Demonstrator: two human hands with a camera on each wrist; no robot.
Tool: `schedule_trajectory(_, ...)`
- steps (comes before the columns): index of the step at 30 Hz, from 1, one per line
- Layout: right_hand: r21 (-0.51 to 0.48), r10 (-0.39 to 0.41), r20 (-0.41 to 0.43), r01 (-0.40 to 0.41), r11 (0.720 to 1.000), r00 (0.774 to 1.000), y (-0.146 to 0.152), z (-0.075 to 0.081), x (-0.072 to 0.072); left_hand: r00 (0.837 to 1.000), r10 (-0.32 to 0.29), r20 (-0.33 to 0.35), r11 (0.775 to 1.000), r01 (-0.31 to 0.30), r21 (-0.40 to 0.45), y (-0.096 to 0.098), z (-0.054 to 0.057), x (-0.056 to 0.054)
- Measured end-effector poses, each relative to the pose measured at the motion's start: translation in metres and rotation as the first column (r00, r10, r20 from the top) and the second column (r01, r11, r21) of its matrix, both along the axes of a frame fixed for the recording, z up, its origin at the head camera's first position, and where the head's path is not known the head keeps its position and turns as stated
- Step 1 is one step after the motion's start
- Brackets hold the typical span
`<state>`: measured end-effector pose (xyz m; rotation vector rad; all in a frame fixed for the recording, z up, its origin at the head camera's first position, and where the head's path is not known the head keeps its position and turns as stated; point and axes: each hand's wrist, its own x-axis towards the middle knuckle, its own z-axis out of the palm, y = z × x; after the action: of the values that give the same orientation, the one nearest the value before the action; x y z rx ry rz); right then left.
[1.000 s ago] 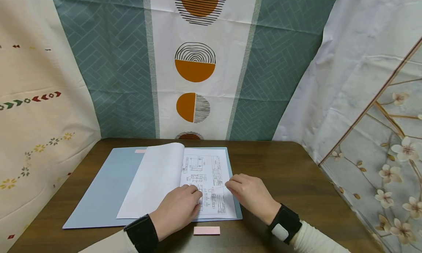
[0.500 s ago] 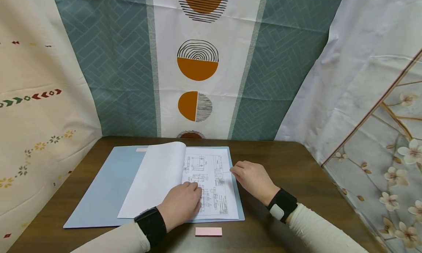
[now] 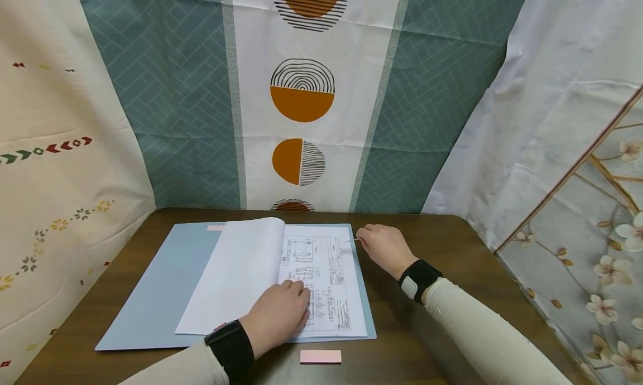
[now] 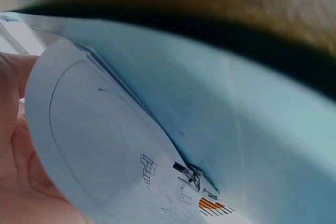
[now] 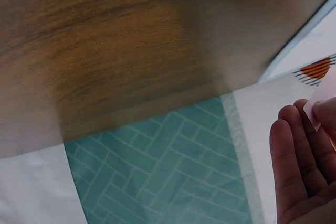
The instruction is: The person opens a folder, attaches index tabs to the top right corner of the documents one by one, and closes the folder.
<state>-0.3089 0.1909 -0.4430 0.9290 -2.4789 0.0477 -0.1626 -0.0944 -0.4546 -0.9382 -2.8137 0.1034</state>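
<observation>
A blue folder (image 3: 145,296) lies spread on the table, holding white sheets. Turned pages (image 3: 236,279) curve over to the left, and a technical drawing (image 3: 321,256) shows on the right. My left hand (image 3: 281,309) rests on the sheets near their lower middle. In the left wrist view, a curled page (image 4: 105,129) covers part of that hand, and a metal clip (image 4: 195,177) shows by the folder's inside. Just off the folder's upper right edge, my right hand (image 3: 387,246) pinches a small pale sticky note (image 5: 314,109) between thumb and fingers.
A pink sticky-note pad (image 3: 320,356) sits in front of the folder, by the table's near side. One pink tab (image 3: 215,227) is on the folder's upper left edge. Brown tabletop (image 3: 417,231) extends to the right; patterned cloths (image 3: 196,95) hang behind and beside it.
My right hand has moved up and slightly right along the drawing's right edge, carrying the small note. The left hand has stayed on the pages.
</observation>
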Motion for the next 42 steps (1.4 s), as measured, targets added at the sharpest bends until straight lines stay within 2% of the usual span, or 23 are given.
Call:
schedule_trajectory(8, 0.019, -0.049, -0.009, 0.049, 0.999, 0.999, -0.003, -0.010, -0.025, 0.999, -0.020, -0.045, 0.999, 0.018, -0.049, 0.003, -0.001, 0.000)
schedule_trajectory(19, 0.017, -0.109, 0.002, 0.109, 0.994, 0.994, -0.011, -0.012, -0.044, 1.000, 0.002, -0.022, 0.999, -0.003, -0.037, 0.006, -0.002, 0.000)
schedule_trajectory(29, 0.014, -0.121, 0.007, 0.121, 0.993, 0.993, -0.019, -0.012, -0.054, 1.000, 0.028, 0.015, 0.999, -0.028, -0.026, 0.009, 0.000, -0.001)
schedule_trajectory(38, 0.127, -0.119, -0.023, 0.121, 0.984, 0.993, -0.020, -0.018, -0.059, 0.999, 0.031, 0.014, 0.999, -0.030, -0.016, 0.009, -0.003, -0.001)
schedule_trajectory(42, 0.147, -0.118, -0.018, 0.119, 0.982, 0.993, -0.018, -0.022, -0.060, 0.999, 0.031, 0.013, 0.999, -0.030, -0.021, 0.009, -0.002, -0.002)
